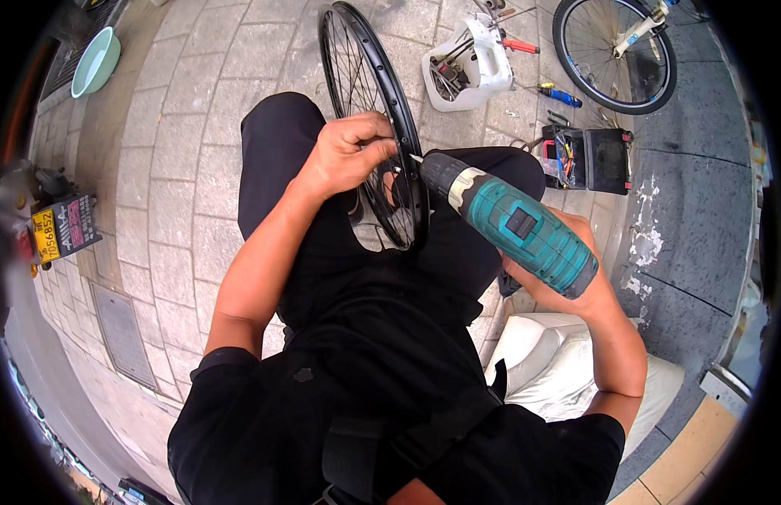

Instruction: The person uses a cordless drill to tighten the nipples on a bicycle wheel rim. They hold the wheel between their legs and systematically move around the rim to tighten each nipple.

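A bare black bicycle wheel (380,66) with thin spokes stands upright between my knees, without a tyre. At the inner side of its rim, my left hand (350,154) pinches thumb and forefinger together among the spokes; the exact part between the fingertips is hidden. My right hand (542,288) is wrapped around a teal and black cordless drill (512,223), whose body covers most of the fingers. The drill lies across my right thigh side, its small bit pointing left at the rim's outer face, just across from my left fingertips. Whether the bit touches the rim I cannot tell.
Beyond the wheel, a cut white plastic jug (491,74) holds metal tools. Right of it are a blue screwdriver (561,96), an open black toolbox (607,160) and a bike's tyred wheel (564,50). A pale green basin (96,61) sits far left; a white covered seat (559,362) is near my right.
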Tool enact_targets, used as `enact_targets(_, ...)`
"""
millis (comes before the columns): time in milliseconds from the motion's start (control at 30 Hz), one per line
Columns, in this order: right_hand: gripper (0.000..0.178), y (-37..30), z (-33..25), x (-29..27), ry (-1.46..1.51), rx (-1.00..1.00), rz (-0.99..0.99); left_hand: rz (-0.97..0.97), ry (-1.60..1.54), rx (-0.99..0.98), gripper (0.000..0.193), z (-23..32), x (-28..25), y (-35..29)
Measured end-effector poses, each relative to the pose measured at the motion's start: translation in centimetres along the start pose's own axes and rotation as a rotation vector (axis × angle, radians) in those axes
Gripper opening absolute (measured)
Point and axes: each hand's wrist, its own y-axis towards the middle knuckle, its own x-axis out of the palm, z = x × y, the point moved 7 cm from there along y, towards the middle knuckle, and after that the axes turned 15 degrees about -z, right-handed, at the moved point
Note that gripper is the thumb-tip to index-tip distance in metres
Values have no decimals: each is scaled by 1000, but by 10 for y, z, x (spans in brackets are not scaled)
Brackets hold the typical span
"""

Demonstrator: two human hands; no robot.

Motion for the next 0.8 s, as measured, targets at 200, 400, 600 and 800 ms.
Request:
enact_targets(200,34,15,11,-3,103,95,-17,29,-22,42,9,5,-2,1)
enact_targets(400,20,22,-1,-4,135,131,38,-18,-37,30,7,-1,-1,1)
enact_targets(600,21,14,18,12,931,453,74,-46,-17,71,6,0,4,11)
enact_targets(800,26,3,22,11,941,525,123,-69,-57,87,5,-3,16,25)
